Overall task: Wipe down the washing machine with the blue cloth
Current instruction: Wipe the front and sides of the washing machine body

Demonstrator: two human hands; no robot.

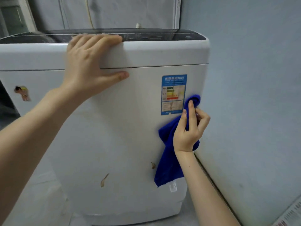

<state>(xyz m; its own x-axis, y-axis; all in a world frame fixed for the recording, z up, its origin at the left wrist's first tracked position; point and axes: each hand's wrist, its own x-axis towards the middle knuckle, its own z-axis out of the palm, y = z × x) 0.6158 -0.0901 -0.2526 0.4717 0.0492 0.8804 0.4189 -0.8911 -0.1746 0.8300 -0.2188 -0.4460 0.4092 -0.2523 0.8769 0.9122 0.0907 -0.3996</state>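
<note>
Head view: a white washer (104,121) fills the middle, standing near a pale blue wall (252,79) on its right. The left hand (84,67) lies flat on the washer's top front edge. Its fingers are straight and close together, reaching onto the dark control panel (141,37), and the thumb is spread out below the seam of the front panel. It grips nothing.

The right hand (189,129) holds the blue cloth (167,165) at the right edge of the washer's front. Its fingers and thumb are curled round the bunched upper part. The bunch sits just beside the lower right corner of a blue energy label (174,94). The rest of the cloth hangs down against the front panel, with a white tag (173,187) at its lower corner.

The washer's tub is hidden: from this angle only the front rim of the top shows, so what is inside cannot be told. A pale panel (120,12) rises behind the top; I cannot tell whether it is the raised lid. The panel's markings are blurred, and the label's print is too small to read. A small sticker (22,92) near the left edge is smeared. Brownish marks (104,180) dot the lower front. The washer's left side is cut off by the frame.
</note>
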